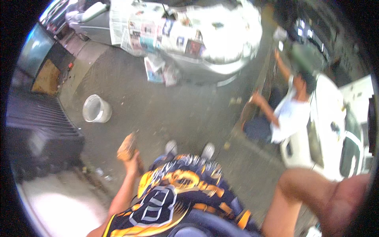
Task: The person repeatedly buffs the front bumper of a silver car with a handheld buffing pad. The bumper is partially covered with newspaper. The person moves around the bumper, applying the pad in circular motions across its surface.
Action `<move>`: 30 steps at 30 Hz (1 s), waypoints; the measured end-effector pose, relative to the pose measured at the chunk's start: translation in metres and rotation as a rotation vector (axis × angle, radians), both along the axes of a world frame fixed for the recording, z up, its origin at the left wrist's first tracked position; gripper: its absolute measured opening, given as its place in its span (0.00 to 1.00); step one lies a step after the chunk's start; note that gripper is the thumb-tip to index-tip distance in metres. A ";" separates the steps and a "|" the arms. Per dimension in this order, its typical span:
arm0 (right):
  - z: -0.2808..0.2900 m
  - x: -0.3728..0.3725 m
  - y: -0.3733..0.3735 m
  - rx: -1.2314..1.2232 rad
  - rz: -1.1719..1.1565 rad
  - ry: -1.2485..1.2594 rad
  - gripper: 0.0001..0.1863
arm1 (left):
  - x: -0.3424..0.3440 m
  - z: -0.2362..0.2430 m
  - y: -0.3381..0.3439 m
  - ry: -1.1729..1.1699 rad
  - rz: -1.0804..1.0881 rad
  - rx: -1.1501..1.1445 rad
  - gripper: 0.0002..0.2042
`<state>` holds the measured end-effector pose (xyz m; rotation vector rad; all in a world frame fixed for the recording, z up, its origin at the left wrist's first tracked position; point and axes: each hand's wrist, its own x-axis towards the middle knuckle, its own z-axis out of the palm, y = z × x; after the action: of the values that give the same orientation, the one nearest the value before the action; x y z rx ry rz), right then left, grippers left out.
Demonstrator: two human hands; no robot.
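Observation:
My left hand (pixel 133 161), at the lower left, is closed around a rough tan-brown block (pixel 127 147). The block sticks up past the fingers; blur hides what kind of thing it is. My right arm is bent at the lower right, with its elbow out. My right hand (pixel 351 200) is a close, blurred shape by the right rim, and its fingers cannot be made out. Nearest to my left hand stands a white plastic bucket (pixel 103 112) on the dark floor.
A car (pixel 185 65) partly covered with newspaper (pixel 146 31) and white sheeting stands ahead. At right a person in a white shirt (pixel 292 116) crouches beside a white car (pixel 321 130). A dark ribbed object (pixel 39 118) is at left, above a pale surface (pixel 59 205).

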<state>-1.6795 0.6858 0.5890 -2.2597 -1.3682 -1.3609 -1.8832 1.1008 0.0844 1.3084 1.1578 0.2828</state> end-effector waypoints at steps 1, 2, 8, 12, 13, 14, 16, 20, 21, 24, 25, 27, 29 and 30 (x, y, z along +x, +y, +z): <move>-0.004 0.005 -0.002 -0.019 -0.010 0.003 0.06 | -0.003 -0.005 0.006 0.088 -0.037 -0.048 0.12; -0.010 0.009 -0.006 -0.036 -0.033 0.022 0.06 | -0.009 -0.009 0.004 0.052 -0.043 -0.168 0.16; -0.027 0.073 0.002 -0.061 -0.076 0.040 0.06 | 0.031 0.026 -0.035 -0.055 -0.420 1.021 0.24; -0.001 0.093 0.009 -0.063 -0.076 0.022 0.06 | 0.098 0.056 -0.034 -0.065 -0.148 0.101 0.23; 0.007 0.086 0.014 -0.025 -0.072 0.049 0.06 | 0.101 0.069 -0.021 -0.086 -0.124 0.095 0.22; 0.014 0.078 0.017 0.017 -0.056 0.069 0.06 | 0.105 0.078 -0.017 -0.103 -0.111 0.111 0.22; 0.019 0.072 0.017 0.034 -0.052 0.070 0.06 | 0.113 0.082 -0.023 -0.121 -0.124 0.116 0.21; 0.001 0.083 0.003 -0.047 -0.042 -0.027 0.06 | 0.124 0.052 -0.070 -0.167 -0.119 0.085 0.19; -0.003 0.085 -0.001 -0.065 -0.041 -0.031 0.05 | 0.118 0.043 -0.073 -0.155 -0.097 0.084 0.19; -0.009 0.086 -0.004 -0.053 -0.043 -0.008 0.05 | 0.084 0.026 -0.061 -0.137 0.007 0.156 0.18; -0.008 0.085 -0.001 -0.045 -0.032 -0.014 0.05 | 0.068 0.027 -0.063 -0.132 0.050 0.196 0.17; -0.011 0.073 0.001 -0.062 -0.011 0.006 0.05 | 0.031 0.010 -0.072 -0.056 0.019 0.266 0.17; -0.008 0.062 0.006 -0.065 0.001 0.022 0.05 | 0.012 0.006 -0.066 0.101 0.011 -0.030 0.16; -0.004 0.057 0.009 -0.078 0.005 0.012 0.05 | 0.006 0.004 -0.067 0.111 -0.037 -0.129 0.16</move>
<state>-1.6221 0.6948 0.5852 -2.3076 -1.4462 -1.3123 -1.8774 1.0338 0.0885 1.2432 1.2236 0.1077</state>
